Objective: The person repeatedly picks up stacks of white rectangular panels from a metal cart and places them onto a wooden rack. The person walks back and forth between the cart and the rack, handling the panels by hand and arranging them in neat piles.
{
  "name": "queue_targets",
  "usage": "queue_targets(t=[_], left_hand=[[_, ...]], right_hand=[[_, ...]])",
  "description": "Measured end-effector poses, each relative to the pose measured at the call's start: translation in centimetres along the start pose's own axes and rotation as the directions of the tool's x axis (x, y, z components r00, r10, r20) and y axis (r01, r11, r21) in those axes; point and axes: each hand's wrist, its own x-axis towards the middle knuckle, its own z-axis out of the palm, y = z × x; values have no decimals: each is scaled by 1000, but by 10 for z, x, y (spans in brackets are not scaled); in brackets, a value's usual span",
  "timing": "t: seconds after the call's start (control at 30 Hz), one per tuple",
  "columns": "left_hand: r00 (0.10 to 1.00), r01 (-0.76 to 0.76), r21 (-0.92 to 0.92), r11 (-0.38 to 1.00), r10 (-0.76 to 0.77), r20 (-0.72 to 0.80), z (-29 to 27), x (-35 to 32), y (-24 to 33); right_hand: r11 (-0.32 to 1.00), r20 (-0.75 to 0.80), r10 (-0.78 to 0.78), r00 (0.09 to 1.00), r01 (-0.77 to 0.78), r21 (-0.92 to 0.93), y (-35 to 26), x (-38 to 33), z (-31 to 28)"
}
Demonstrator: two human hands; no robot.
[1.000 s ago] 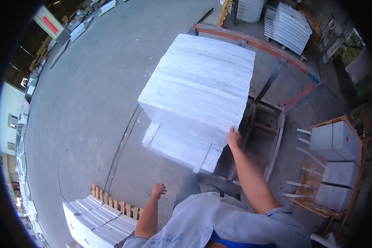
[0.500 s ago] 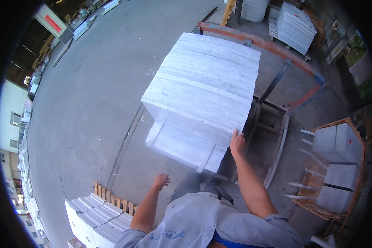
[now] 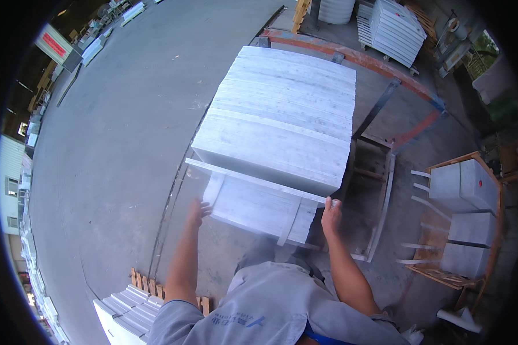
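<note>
A thin pale grey stone slab (image 3: 253, 179) stands at the near face of a large stack of stone slabs (image 3: 282, 109). Its upper edge is apart from the stack, with a dark gap between. At its right end, my right hand (image 3: 331, 217) is closed around the upper corner. My left hand (image 3: 199, 211), smeared by motion, is raised below the slab's left end with its fingers apart and nothing in them. Beneath and nearer me lies a lower pale stone block (image 3: 250, 210) with two narrow strips across it; my left hand is beside its left edge.
A red and blue metal frame (image 3: 362, 57) runs behind and right of the stack. Wooden crates with stone blocks (image 3: 469, 230) stand at right. A stack of white slabs (image 3: 132, 313) and a pallet (image 3: 147, 284) are at lower left. More slabs (image 3: 394, 31) stand at far right.
The front slab's upper edge has come away from the stack toward me, my right hand moving with it. My left hand has moved left and up, near the slab's left end.
</note>
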Motion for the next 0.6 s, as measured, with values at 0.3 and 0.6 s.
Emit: queue_targets(t=[0.3,0.6], left_hand=[[993,-99,8,995,99,72,-9,98,103],[951,151,-31,988,-137,276,-73,121,95]], right_hand=[[606,208,490,846,-502,617,-11,-32,18],[-201,633,528,566,-641,741,-50,-74,101]])
